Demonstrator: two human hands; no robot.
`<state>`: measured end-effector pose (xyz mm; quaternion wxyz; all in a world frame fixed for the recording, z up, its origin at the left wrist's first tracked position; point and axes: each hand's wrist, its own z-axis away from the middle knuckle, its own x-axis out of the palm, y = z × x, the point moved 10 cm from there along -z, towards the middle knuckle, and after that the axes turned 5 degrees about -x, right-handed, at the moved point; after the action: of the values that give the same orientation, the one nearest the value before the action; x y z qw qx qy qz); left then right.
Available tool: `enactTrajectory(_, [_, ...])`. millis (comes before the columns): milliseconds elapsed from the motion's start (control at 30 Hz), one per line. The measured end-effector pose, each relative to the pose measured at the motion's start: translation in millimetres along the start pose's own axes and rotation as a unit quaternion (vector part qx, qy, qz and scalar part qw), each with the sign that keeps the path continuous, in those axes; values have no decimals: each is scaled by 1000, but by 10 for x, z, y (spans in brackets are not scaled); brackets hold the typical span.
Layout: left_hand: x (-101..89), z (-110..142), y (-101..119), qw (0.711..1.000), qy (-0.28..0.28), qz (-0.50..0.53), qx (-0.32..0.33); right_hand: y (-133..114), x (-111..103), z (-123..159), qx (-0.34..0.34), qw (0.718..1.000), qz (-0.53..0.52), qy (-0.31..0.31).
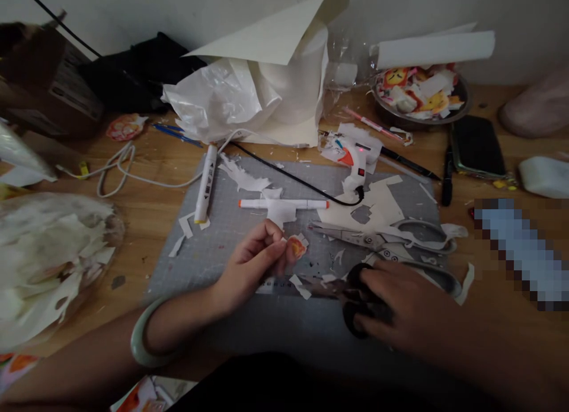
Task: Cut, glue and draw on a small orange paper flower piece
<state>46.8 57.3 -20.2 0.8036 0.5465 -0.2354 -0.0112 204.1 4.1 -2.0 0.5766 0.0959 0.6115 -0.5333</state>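
Between the thumb and fingers of my left hand (255, 258) is a small round paper cutout (297, 246), orange and red with white tabs on its edge. My right hand (404, 308) has its fingers at the black handles of a pair of scissors (353, 326), whose blades point left and look blurred. Just beyond that hand lie large grey scissors (377, 240) with scraps around them. Under both hands spreads a grey cutting mat (231, 240), with a ruler (278, 286) partly hidden beneath the hands and scissors.
A white glue gun (358, 166) with a black cord stands at the mat's back edge. White markers (205, 184) and cut paper (377, 201) lie about. A metal bowl (422, 120) of scraps sits at back right, and a bag of paper scraps (57, 258) at left.
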Motion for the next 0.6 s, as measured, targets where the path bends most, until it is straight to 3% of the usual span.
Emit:
enactTrajectory(100, [103, 57, 181, 994, -39, -71, 74, -76, 126, -40, -24, 999, 23, -24])
enactTrajectory(167, [235, 115, 289, 974, -93, -163, 128, -91, 196, -57, -27, 999, 26, -35])
enactTrajectory(233, [430, 205, 332, 925, -176, -282, 185, -94, 202, -67, -31, 999, 33, -23])
enactTrajectory(333, [620, 311, 227, 824, -266, -443, 232, -139, 129, -66, -69, 997, 42, 8])
enactTrajectory(467, [627, 292, 120, 765, -269, -535, 239, -167, -26, -44, -114, 990, 67, 40])
enactTrajectory(600, [687, 373, 98, 709, -283, -574, 296, -233, -193, -7, -170, 977, 94, 92])
